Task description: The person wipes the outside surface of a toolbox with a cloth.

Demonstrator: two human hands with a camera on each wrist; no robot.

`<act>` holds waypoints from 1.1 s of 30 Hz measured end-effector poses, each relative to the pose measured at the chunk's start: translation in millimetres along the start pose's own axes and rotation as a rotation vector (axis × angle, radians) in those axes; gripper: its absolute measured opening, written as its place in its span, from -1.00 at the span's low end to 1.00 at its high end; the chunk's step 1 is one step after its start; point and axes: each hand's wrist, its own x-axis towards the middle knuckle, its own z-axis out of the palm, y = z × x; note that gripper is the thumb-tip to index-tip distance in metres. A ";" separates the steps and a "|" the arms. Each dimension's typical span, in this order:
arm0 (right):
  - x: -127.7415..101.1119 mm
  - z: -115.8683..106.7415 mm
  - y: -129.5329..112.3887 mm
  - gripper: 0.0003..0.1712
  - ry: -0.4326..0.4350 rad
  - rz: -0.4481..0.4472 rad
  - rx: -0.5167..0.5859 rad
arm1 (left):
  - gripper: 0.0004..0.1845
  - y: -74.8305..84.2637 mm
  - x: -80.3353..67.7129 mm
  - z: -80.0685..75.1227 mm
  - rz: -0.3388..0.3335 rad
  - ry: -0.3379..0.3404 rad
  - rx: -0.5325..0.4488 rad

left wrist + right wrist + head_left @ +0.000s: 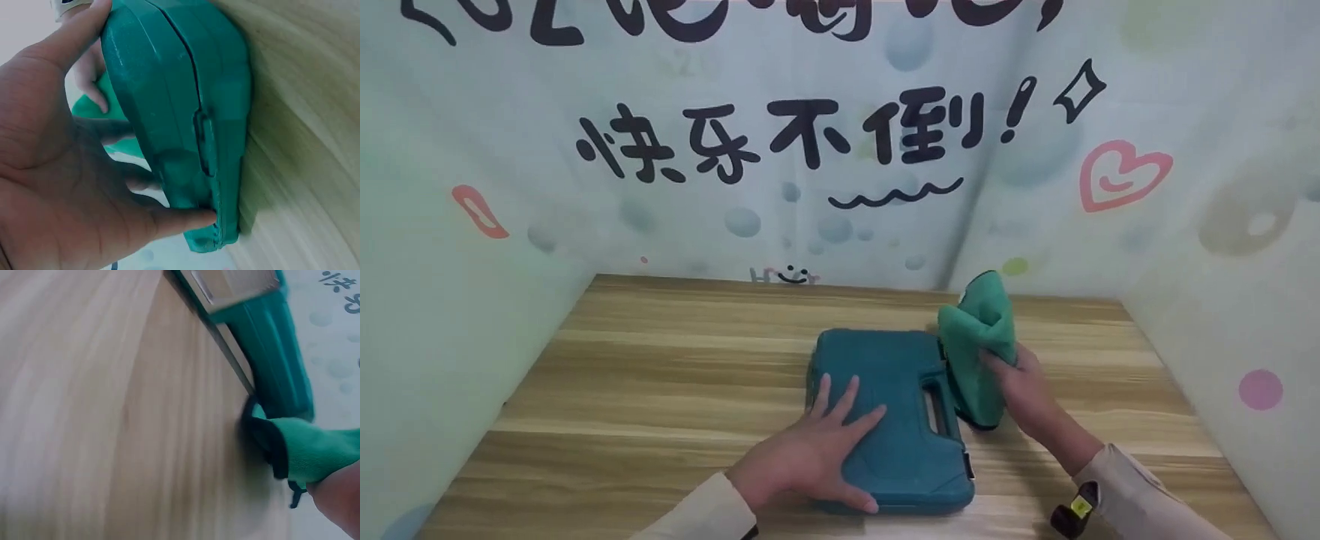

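A teal plastic carrying case (pixel 896 420) with a built-in handle lies flat on the wooden table. My left hand (pixel 817 450) rests on its lid, fingers spread and straight, the thumb at the near edge. From the left wrist view, the hand (pixel 73 163) spans the case's (pixel 174 107) side, one fingertip at the seam. Just right of the case, my right hand (pixel 1024 386) grips a crumpled green cloth (pixel 979 330) with dark edging. The cloth (pixel 315 447) sits right at a corner of the case (pixel 275 354) in the right wrist view, where only part of the hand shows.
The wooden table (pixel 660 360) extends to the left of the case. Behind it hangs a printed backdrop (pixel 697 217) with dark lettering, and pale panels close both sides. A black and yellow device (pixel 1076 510) sits at the right cuff.
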 end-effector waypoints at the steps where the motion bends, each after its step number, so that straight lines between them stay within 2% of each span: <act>1: 2.3 4.7 1.4 -0.51 -0.012 0.010 0.019 | 0.19 -1.1 2.3 0.0 0.005 0.001 0.002; 5: 17.0 19.1 5.1 -0.44 -0.031 0.014 0.036 | 0.21 -5.5 13.3 -4.0 0.022 0.013 0.019; 10: 35.9 26.2 11.2 -0.39 -0.054 0.045 0.048 | 0.22 -12.6 25.9 -11.0 0.019 0.020 0.045; 13: 40.6 26.4 15.7 -0.41 -0.090 0.063 0.058 | 0.20 -16.0 29.4 -15.0 0.019 0.028 0.049; 17: 39.2 24.6 19.1 -0.47 -0.130 0.020 0.050 | 0.20 -18.7 32.0 -16.9 0.023 0.043 0.064; 20: 31.1 24.2 21.1 -0.52 -0.130 -0.010 0.021 | 0.20 -19.0 33.5 -15.9 0.026 0.049 0.066; 27: -3.4 26.9 23.2 -0.64 -0.068 -0.037 -0.062 | 0.18 -17.3 37.6 -13.3 0.014 0.059 0.063; 30: -20.5 26.7 21.4 -0.63 -0.083 -0.008 -0.032 | 0.18 -18.4 38.7 -12.2 0.021 0.073 0.064; 33: -36.6 27.0 16.0 -0.56 -0.099 0.060 0.056 | 0.18 -19.7 39.7 -12.1 0.038 0.094 0.066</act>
